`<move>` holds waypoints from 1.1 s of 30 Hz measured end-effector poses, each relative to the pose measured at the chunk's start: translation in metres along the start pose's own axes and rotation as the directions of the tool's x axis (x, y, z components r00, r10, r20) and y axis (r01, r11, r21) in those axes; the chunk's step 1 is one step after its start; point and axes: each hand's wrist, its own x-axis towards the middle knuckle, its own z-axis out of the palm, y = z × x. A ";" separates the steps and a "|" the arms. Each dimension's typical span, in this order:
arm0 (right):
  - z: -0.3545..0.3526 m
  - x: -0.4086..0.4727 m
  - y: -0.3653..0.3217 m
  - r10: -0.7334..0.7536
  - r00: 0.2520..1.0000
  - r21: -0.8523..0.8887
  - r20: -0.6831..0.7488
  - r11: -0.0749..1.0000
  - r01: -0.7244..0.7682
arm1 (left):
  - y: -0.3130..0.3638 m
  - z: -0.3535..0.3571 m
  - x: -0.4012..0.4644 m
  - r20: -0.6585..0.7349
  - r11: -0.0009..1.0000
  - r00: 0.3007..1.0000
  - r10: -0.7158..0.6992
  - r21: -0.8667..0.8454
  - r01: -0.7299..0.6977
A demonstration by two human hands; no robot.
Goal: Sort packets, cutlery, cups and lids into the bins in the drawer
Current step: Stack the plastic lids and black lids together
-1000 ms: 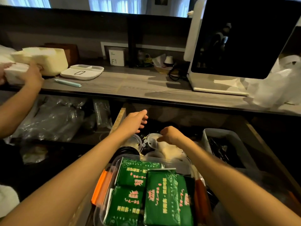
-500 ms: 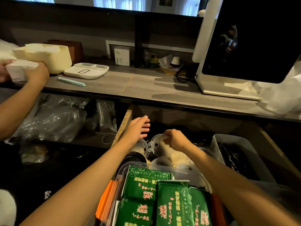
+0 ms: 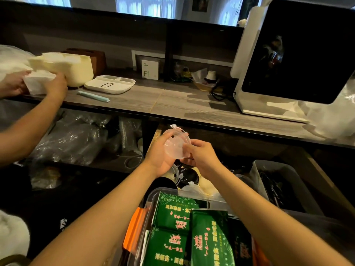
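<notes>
Lids [image 3: 176, 145], a small stack of clear plastic ones, are held up in the air above the open drawer [image 3: 326, 181], just below the front edge of the worktop [image 3: 172, 100]. The left hand [image 3: 160, 156] cups the stack from the left and underneath, fingers curled round its rim, with the lids tilted so their flat faces turn toward the camera. The right hand [image 3: 201, 156] pinches the right edge of the same stack between thumb and fingertips. Both hands touch the lids and almost meet each other below them.

Directly beneath the lids, inside the drawer, lie more clear lids [image 3: 175, 174] and black round lids [image 3: 189, 176], loosely heaped. Nearer the camera than the held lids sits a clear bin [image 3: 151, 200] with an orange latch [image 3: 134, 225], filled with green packets [image 3: 209, 239] standing on edge. To the right of the lids, a grey bin [image 3: 284, 169] holds dark cutlery [image 3: 272, 189]; what kind of pieces they are is too dim to tell.

Left of the lids, under the worktop, a shelf holds clear plastic bags [image 3: 73, 139] with stacked cups showing through. Up on the worktop, far left of the lids, a second person's hands [image 3: 57, 85] hold white napkins [image 3: 39, 81] beside a cream container [image 3: 76, 70]. A white tray [image 3: 109, 86] and a pale blue wrapped stick [image 3: 94, 96] lie next to it. To the upper right of the lids stands a white terminal with a dark screen [image 3: 299, 54].
</notes>
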 end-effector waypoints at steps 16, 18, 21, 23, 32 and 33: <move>-0.007 0.051 0.055 0.177 0.977 -0.764 0.120 0.644 -0.023 | 0.009 -0.016 0.002 -0.112 0.877 0.993 0.028 -0.474 -0.078; -0.005 0.054 0.059 0.169 0.979 -0.814 0.111 0.581 -0.008 | 0.008 -0.017 0.004 -0.106 0.874 0.994 0.018 -0.481 -0.067; -0.010 0.053 0.060 0.136 0.985 -0.802 0.108 0.597 0.005 | 0.007 -0.019 0.006 -0.128 0.879 0.992 0.010 -0.472 -0.070; -0.018 0.049 0.053 0.085 0.994 -0.763 0.072 0.647 0.000 | 0.007 -0.018 0.006 -0.143 0.886 0.990 0.008 -0.458 -0.074; -0.065 -0.005 -0.004 -0.274 0.918 -0.463 -0.285 0.878 0.118 | 0.006 -0.007 0.001 -0.110 0.940 0.990 -0.085 -0.337 0.043; -0.068 -0.012 -0.010 -0.280 0.913 -0.405 -0.297 0.903 0.146 | 0.006 -0.006 0.000 -0.105 0.951 0.990 -0.090 -0.305 0.054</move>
